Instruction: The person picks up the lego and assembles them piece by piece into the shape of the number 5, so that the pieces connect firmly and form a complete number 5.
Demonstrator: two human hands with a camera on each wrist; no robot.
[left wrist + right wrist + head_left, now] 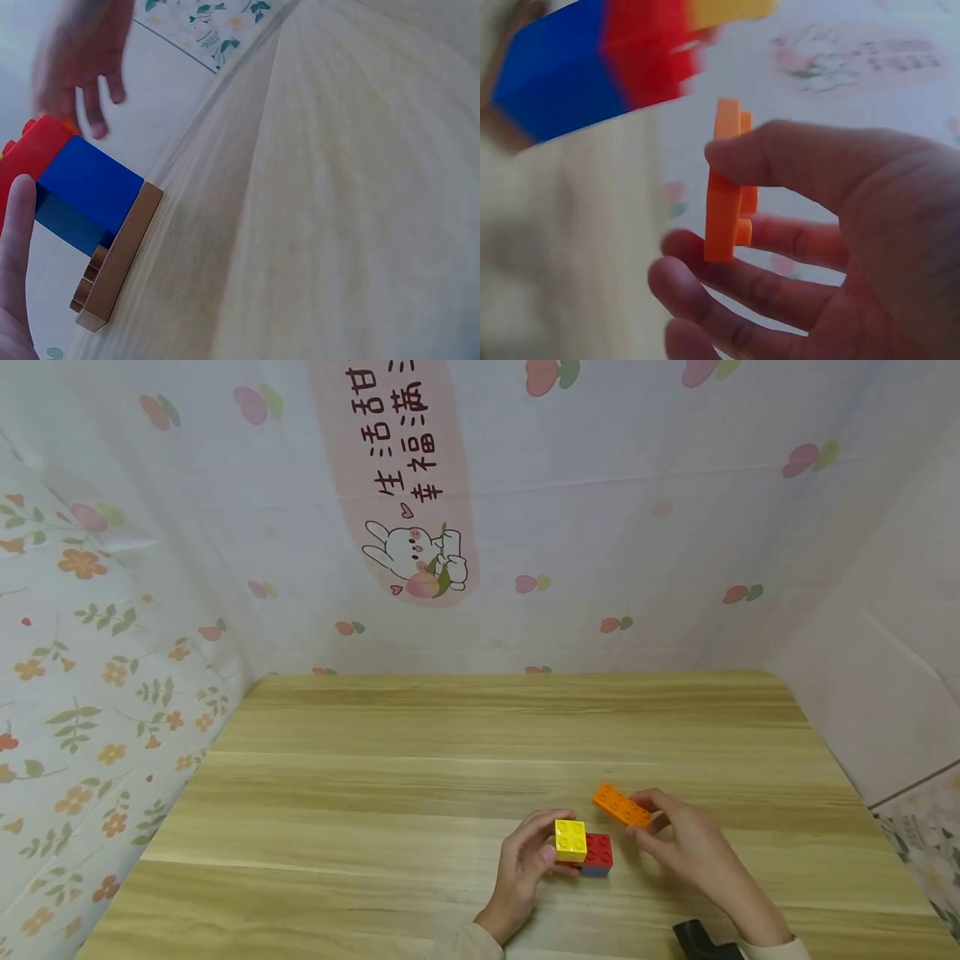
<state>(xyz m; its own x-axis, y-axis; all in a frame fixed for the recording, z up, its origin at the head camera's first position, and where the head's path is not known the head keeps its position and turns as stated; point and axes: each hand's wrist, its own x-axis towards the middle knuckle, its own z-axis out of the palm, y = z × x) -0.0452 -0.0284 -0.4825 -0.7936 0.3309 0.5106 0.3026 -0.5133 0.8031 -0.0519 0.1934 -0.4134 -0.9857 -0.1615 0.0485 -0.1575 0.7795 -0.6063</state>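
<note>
My left hand (517, 864) grips a small stack of toy building bricks from its left side, thumb and fingers curled about it. A square yellow brick (570, 842) is on top, over a red brick (599, 850). Under the red one, the left wrist view shows a blue brick (91, 180) standing on a thin brown studded plate (124, 259), low over the wooden table. To the right, my right hand (686, 843) pinches a flat orange brick (621, 805) by one end between thumb and fingers, studs up. The orange brick is held apart from the stack.
The wooden table (360, 793) stretches away to a patterned cloth (600, 527) hanging at the back. More cloth hangs at the left and right sides. A black object (701, 939) shows beside the right wrist at the bottom edge.
</note>
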